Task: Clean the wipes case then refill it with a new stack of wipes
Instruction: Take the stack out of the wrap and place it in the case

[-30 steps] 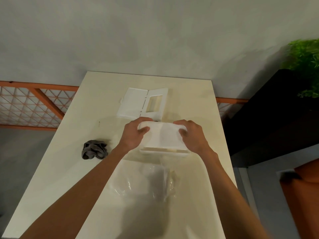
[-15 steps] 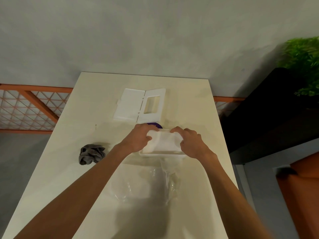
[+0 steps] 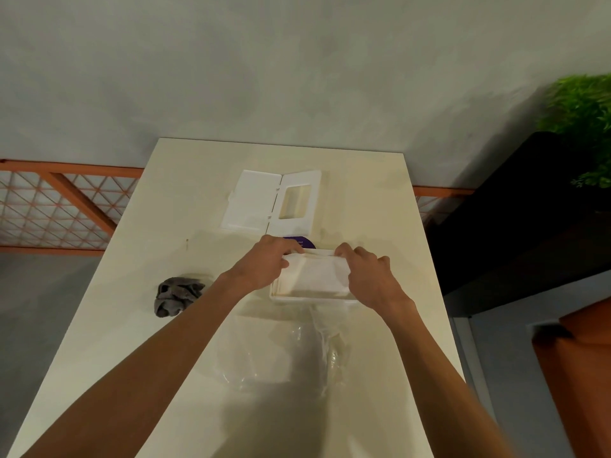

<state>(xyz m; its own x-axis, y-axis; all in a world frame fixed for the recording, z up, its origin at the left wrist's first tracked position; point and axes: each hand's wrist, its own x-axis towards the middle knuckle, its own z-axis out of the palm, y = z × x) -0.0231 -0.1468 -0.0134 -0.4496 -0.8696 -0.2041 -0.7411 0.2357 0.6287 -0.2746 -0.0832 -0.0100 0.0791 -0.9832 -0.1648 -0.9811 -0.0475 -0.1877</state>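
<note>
A fresh stack of wipes (image 3: 312, 276) is pressed into the open wipes case (image 3: 281, 294) at table centre, gripped at both ends by the left hand (image 3: 267, 262) and right hand (image 3: 367, 276) for even seating; the lid (image 3: 271, 201) is left at 12 o'clock, a grey cloth (image 3: 177, 294) at 9 o'clock

Grey wall (image 3: 297, 67); cream table (image 3: 132, 325); orange lattice railing (image 3: 59, 209); green plant (image 3: 582, 117).

Both hands press a white stack of wipes (image 3: 314, 272) into the open white case base (image 3: 310, 296) near the table's (image 3: 132, 292) right edge: left hand (image 3: 266, 266) at its left end, right hand (image 3: 367, 276) at its right. The hinged case lid (image 3: 271, 201) lies open toward the far edge, a crumpled grey cloth (image 3: 177, 295) sits toward the left edge, and clear plastic wrap (image 3: 284, 352) lies just nearer than the base.
</note>
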